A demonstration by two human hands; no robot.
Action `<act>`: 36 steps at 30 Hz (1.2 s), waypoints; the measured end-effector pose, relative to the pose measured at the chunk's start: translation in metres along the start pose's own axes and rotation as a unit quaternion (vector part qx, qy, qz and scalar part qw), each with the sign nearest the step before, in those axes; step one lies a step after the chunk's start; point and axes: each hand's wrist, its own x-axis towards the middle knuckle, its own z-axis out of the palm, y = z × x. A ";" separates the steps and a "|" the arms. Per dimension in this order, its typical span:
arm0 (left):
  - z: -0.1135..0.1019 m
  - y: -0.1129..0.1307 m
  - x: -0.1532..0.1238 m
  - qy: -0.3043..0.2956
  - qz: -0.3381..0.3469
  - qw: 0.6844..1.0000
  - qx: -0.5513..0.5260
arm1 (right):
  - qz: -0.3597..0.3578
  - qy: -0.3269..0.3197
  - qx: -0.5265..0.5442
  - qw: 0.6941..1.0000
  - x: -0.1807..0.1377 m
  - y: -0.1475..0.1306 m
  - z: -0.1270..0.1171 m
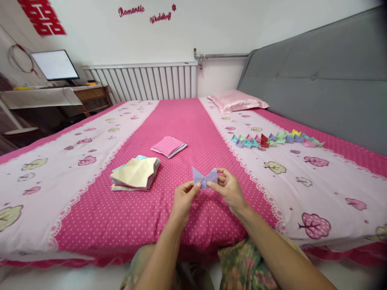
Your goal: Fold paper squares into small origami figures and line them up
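Note:
Both hands hold a small lilac folded paper piece (205, 177) shaped like a bow, just above the pink dotted bedspread (181, 133). My left hand (183, 200) pinches its lower left edge between thumb and fingers. My right hand (229, 189) grips its right wing with fingers curled. To the left lies a stack of creased coloured paper squares (135, 173), a pale yellow sheet on top. Further up the bed sits a smaller stack of pink sheets (168, 146).
A row of several finished folded paper pieces (276, 139) in mixed colours lies on the bed's right side. A pink pillow (237, 100) rests by the grey headboard (317, 80). A radiator (145, 82) and a desk with a monitor (55, 65) stand beyond the bed.

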 end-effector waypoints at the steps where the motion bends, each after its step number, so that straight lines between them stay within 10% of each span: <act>1: 0.000 0.001 0.000 -0.006 0.006 1.000 0.017 | -0.010 0.001 0.004 1.000 0.001 -0.001 -0.001; 22: -0.003 0.000 0.001 -0.013 0.020 1.000 0.005 | -0.179 -0.076 -0.137 0.971 0.000 -0.001 -0.006; 36: -0.004 0.002 -0.001 -0.030 0.061 0.998 0.011 | -0.130 -0.075 -0.156 0.976 0.000 -0.003 -0.005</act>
